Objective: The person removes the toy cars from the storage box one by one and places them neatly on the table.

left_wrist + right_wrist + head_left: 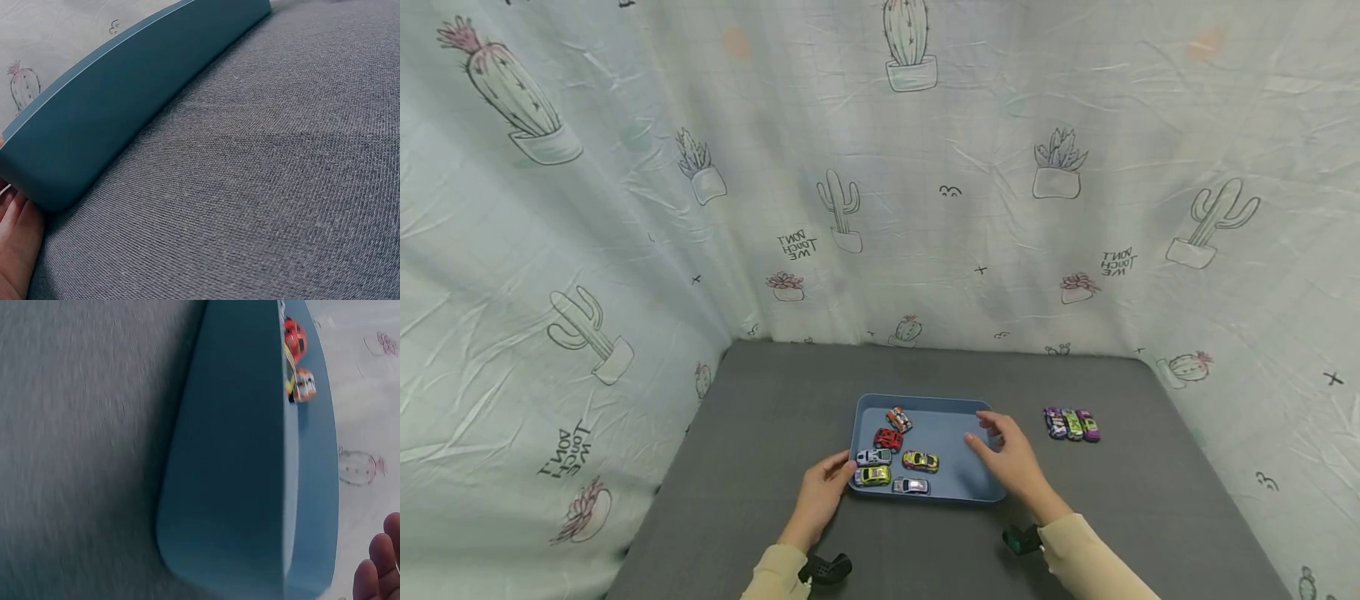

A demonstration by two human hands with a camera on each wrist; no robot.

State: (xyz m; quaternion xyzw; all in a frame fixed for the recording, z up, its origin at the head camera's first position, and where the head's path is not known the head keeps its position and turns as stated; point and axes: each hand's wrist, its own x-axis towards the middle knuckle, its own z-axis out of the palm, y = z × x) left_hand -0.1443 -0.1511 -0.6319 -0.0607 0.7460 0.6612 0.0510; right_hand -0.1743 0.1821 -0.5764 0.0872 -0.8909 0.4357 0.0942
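A shallow blue tray lies on the grey cloth, with several toy cars in its left half. Among them are an orange car, a red car, a yellow car and a lime-yellow car. My left hand holds the tray by its front left corner, thumb at the rim and fingers against the outer wall. Over the tray's right side hovers my right hand, fingers spread loosely and nothing between them. Its fingertips show at the right wrist view's lower right.
Right of the tray, three more toy cars stand side by side, a purple one outermost. A grey cloth covers the table. Behind and around it hangs a pale curtain printed with cacti.
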